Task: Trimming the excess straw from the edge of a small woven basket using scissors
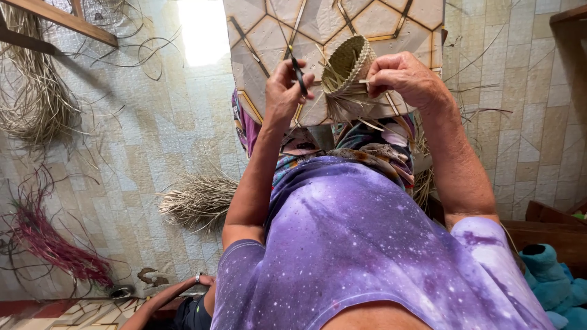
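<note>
A person in a purple speckled shirt (367, 244) looks down at their own two hands, raised in front of the chest above a tiled floor (140, 140).

The left hand (282, 91) is clenched around a thin dark tool (298, 72), pinched between thumb and forefinger so that its tip points up past the fingertips. The right hand (406, 78) grips the rim of a small, half-woven basket (347, 64), thumb and fingers closed on a pale flat strand that juts from the weave.

The basket sits between the two hands, touching the right fingers and just beside the left ones, with its open mouth tilted toward the camera. Loose straw ends (348, 107) fan out below it, under the fingers.

It looks very light and springy: the woven wall is probably firm enough to pinch at the rim, while the unwoven strands appear thin, stiff and likely to snap or slip if bent sharply. The finished rim seems the safest place to hold.

Well away from the left fingers, bundles of pale dried fibre (199, 198) and a reddish-dyed bundle (46, 241) lie on the floor. Another person's arm (168, 299) with a wristband shows at the bottom edge. Far from the right fingers, a teal plush toy (553, 281) rests in the corner.
</note>
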